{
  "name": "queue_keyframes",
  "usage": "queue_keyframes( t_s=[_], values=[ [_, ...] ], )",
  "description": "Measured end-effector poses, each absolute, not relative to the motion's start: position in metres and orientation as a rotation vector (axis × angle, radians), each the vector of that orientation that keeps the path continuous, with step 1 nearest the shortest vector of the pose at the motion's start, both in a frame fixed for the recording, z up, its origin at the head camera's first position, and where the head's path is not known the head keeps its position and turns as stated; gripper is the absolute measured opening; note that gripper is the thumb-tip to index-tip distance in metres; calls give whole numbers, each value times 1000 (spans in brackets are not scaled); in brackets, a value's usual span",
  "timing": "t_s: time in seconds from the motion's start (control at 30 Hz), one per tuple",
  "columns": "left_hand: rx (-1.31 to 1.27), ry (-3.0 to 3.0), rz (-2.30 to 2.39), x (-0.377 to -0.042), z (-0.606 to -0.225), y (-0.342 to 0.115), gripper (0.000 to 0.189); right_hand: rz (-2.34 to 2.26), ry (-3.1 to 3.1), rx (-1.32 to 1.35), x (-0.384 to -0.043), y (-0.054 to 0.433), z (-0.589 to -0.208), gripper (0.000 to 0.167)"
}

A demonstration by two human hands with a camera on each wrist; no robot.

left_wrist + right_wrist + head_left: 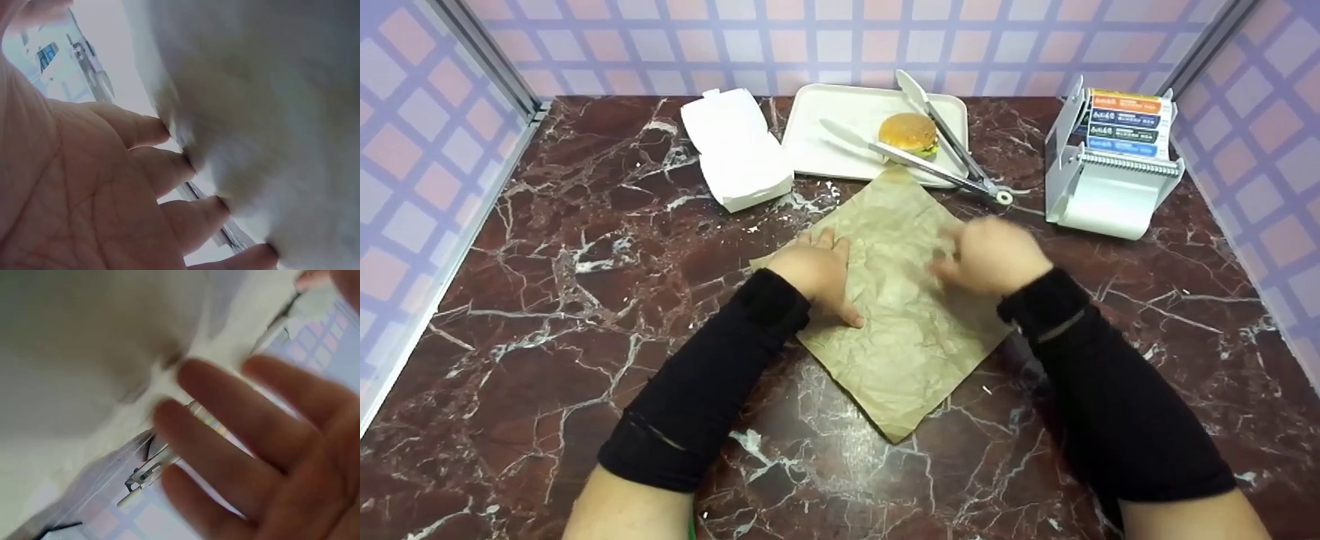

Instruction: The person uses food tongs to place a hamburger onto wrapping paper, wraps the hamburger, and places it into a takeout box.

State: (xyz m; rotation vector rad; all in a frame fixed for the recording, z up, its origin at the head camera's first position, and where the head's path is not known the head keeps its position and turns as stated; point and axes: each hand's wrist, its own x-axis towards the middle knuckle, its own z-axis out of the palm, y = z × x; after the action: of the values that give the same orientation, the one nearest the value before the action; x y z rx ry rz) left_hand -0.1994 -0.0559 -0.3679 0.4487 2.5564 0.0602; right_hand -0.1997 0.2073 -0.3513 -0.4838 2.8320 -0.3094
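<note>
- Head view: a creased brown paper sheet (907, 360) lay on the dark marbled worktop (547, 300), turned like a diamond, one corner toward the person; its far corner overlapped the near rim of the tray (816, 105).
- Left hand (814, 274) rested on the sheet's left part, fingers extended, thumb spread.
- Right hand (990, 251), motion-blurred, was over the sheet's right part, well apart from the left. Contact could not be told.
- A burger (907, 133) sat on the tray between the spread arms of the tongs (934, 166), whose hinge end projected past the tray.
- An open white box (735, 146) stood left of the tray; a rack (1117, 191) with coloured labels stood to the right.
- Left wrist view: four extended fingers, tips against the pale sheet; nothing gripped.
- Right wrist view: fingers extended and separated, blurred, beside the sheet; no pinch seen, touch uncertain.
</note>
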Motion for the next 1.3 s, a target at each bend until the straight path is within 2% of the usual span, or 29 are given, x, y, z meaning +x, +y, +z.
queue_keyframes(
  t_s=[0.13, 0.23, 0.43, 0.6, 0.8, 1.03, 1.17, 1.3],
  values=[
    [417, 2540, 115, -203, -368, -54, 140, -669, 2929, -318, -237, 214, -344, 65],
    [409, 2532, 149, -204, -369, -52, 142, -811, 3032, -291, -266, 220, -349, 69],
    [405, 2548, 191, -202, -369, -52, 142, -753, 3018, -211, -305, 221, -365, 91],
    [405, 2555, 224, -201, -370, -52, 142, -666, 2959, -151, -326, 215, -370, 89],
    [396, 2554, 232, -200, -372, -56, 143, -623, 2937, -83, -338, 207, -373, 91],
    [386, 2561, 215, -199, -372, -55, 142, -663, 2901, -84, -336, 213, -371, 89],
    [387, 2560, 204, -200, -372, -54, 141, -759, 2875, -65, -334, 221, -370, 81],
    [386, 2558, 197, -201, -373, -54, 142, -951, 2886, -30, -328, 228, -364, 60]
  ],
)
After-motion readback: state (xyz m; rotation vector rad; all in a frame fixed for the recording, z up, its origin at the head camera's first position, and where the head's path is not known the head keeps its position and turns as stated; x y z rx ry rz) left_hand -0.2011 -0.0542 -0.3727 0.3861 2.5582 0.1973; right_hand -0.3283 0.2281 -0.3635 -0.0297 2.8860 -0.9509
